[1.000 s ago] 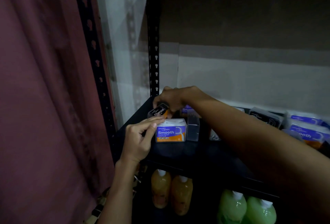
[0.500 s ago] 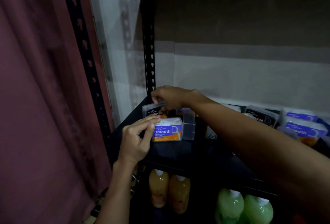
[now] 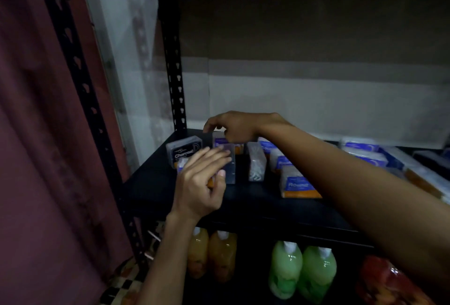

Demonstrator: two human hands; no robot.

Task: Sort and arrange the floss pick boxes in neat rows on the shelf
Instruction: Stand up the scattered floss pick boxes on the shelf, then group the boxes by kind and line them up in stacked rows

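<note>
A black shelf (image 3: 243, 205) carries a Charcoal box (image 3: 184, 150) at its left and floss pick boxes (image 3: 298, 186) rightward.

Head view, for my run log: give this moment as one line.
left hand: grips Smooth box | right hand: fingers curled above back boxes, hold unclear | Charcoal box: standing, back-left of shelf
</note>
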